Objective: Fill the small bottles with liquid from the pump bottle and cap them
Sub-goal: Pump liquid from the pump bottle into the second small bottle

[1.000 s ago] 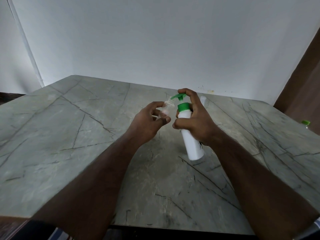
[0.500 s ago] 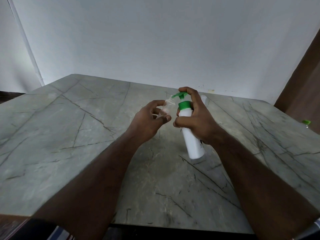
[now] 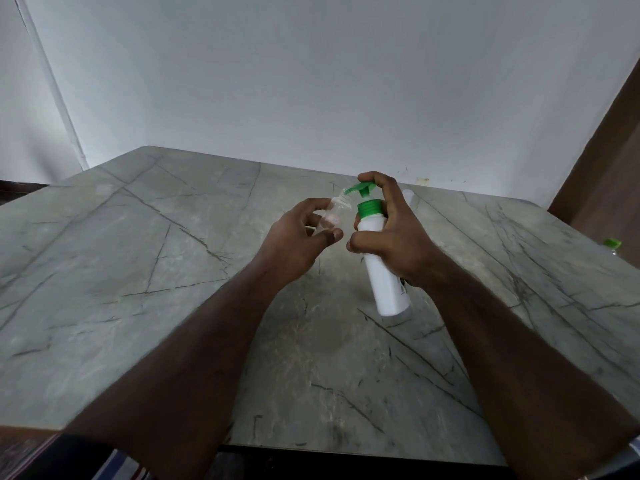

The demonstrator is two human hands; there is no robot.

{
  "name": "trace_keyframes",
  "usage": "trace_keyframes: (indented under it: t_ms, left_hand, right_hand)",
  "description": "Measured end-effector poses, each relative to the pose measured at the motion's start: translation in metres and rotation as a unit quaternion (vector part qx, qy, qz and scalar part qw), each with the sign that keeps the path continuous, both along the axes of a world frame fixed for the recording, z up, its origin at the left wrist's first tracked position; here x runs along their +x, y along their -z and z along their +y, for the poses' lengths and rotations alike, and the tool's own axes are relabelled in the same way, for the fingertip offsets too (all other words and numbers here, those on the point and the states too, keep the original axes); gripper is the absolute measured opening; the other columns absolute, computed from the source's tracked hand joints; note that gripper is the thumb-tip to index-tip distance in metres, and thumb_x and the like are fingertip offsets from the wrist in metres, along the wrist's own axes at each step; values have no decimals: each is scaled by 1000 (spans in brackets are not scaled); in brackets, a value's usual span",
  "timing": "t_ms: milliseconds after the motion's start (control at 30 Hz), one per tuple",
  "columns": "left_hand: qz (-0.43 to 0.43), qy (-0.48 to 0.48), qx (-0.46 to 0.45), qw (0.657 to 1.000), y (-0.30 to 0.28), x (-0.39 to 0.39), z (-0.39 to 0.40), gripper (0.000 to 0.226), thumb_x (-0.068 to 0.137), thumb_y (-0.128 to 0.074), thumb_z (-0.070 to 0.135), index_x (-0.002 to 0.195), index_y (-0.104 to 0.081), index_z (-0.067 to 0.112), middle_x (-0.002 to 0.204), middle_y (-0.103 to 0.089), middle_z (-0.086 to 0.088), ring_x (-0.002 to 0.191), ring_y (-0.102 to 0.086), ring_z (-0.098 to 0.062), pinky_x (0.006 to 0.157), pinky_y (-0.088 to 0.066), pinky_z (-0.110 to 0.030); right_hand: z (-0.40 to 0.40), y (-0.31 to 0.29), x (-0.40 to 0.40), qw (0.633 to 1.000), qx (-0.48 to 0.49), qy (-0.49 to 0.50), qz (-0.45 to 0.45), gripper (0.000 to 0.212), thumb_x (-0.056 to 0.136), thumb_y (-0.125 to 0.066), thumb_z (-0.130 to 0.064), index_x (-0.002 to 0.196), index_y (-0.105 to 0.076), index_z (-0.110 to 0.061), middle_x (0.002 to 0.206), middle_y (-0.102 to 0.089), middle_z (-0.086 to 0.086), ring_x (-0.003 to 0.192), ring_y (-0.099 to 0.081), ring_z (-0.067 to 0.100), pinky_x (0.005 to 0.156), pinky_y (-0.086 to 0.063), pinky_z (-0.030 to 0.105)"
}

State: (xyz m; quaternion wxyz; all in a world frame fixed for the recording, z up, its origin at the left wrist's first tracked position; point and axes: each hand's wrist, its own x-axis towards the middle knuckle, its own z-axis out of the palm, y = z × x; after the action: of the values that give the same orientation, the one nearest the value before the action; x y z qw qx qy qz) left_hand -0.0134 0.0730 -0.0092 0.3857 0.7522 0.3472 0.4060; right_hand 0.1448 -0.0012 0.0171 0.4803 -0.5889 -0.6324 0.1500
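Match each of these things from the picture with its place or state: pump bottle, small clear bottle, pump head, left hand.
Things:
1 pump bottle
2 small clear bottle
3 pump head
4 left hand

Places or states:
A green, under a fingertip of the right hand
B white body, gripped by the right hand
C grips the small bottle
D mouth held at the green spout

Pairs: 1-B, 2-D, 3-A, 4-C

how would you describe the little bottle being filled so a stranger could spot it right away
On the grey marble table, look between the two hands. The left hand pinches a small clear bottle, its open mouth tilted up under the green nozzle of the white pump bottle that the right hand grips. It is see-through and uncapped, unlike its opaque white neighbour.
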Motion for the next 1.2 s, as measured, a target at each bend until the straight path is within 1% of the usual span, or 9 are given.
trace_keyframes:
  t_ms: [167, 333, 433, 567, 700, 800, 967, 1100, 1200]
  left_hand:
    - [5, 0, 4, 1000, -1, 0, -1, 48, 90, -75, 30, 134, -56, 32, 102, -69, 11, 95, -68, -9, 87, -59, -38]
    - [6, 3, -2, 1000, 0, 0, -1, 49, 89, -75, 28, 135, -58, 29, 105, -71, 7, 97, -69, -13, 89, -60, -43]
    - [3, 3, -5, 1000, 1, 1, 0, 49, 88, -76, 30, 134, -58, 30, 106, -71, 6, 99, -70, -16, 90, -59, -47]
    - [4, -3, -2, 1000, 1, 1, 1, 49, 89, -76, 31, 134, -56, 32, 106, -71, 8, 98, -70, -13, 89, -59, -44]
    - [4, -3, -4, 1000, 0, 1, 0, 49, 89, -76, 30, 135, -56, 31, 106, -71, 7, 98, -70, -13, 90, -59, -45]
    - [6, -3, -5, 1000, 0, 1, -1, 49, 89, -76, 29, 134, -57, 31, 107, -71, 6, 99, -70, -15, 90, -59, -46]
    - [8, -3, -6, 1000, 0, 1, -2, 48, 89, -76, 29, 134, -57, 31, 108, -71, 5, 101, -69, -17, 91, -59, -47]
    - [11, -8, 1, 1000, -1, 0, -2, 49, 91, -73, 30, 137, -55, 31, 112, -70, 4, 102, -68, -16, 89, -59, -42]
    - [13, -15, 6, 1000, -2, 0, -1, 51, 92, -73, 31, 138, -54, 31, 115, -70, 3, 103, -67, -16, 86, -58, -38]
  right_hand:
    - [-2, 0, 0, 1000, -1, 3, -1, 92, 56, -76, -21, 136, -33, -36, 120, -52, -3, 86, -62, 17, 66, -52, 24]
    - [-3, -4, 0, 1000, -4, 7, 1, 84, 55, -74, -22, 129, -36, -34, 112, -56, 3, 86, -62, 20, 67, -53, 29]
    - [-3, -4, 0, 1000, -4, 4, 8, 86, 55, -74, -21, 132, -36, -33, 112, -55, 2, 85, -61, 19, 68, -53, 29]
    - [-2, -2, -1, 1000, -7, -3, 3, 92, 56, -74, -20, 137, -33, -34, 116, -54, -1, 85, -61, 16, 66, -51, 24]
    - [-2, -2, 0, 1000, -7, 2, 1, 91, 56, -75, -21, 136, -34, -35, 115, -55, 0, 85, -62, 17, 66, -52, 26]
    - [-2, -3, 1, 1000, -6, 5, 0, 87, 55, -75, -22, 131, -36, -35, 112, -56, 1, 85, -62, 18, 66, -53, 27]
    - [-2, -4, 1, 1000, -4, 10, -2, 85, 55, -74, -23, 129, -36, -35, 113, -56, 1, 85, -62, 18, 66, -52, 26]
    - [-1, -2, 0, 1000, -5, 4, -7, 93, 56, -75, -22, 138, -32, -35, 119, -52, -4, 86, -61, 17, 67, -52, 23]
    - [-1, -1, 0, 1000, -5, 2, -4, 95, 56, -75, -21, 140, -32, -36, 119, -52, -5, 86, -62, 17, 67, -52, 23]
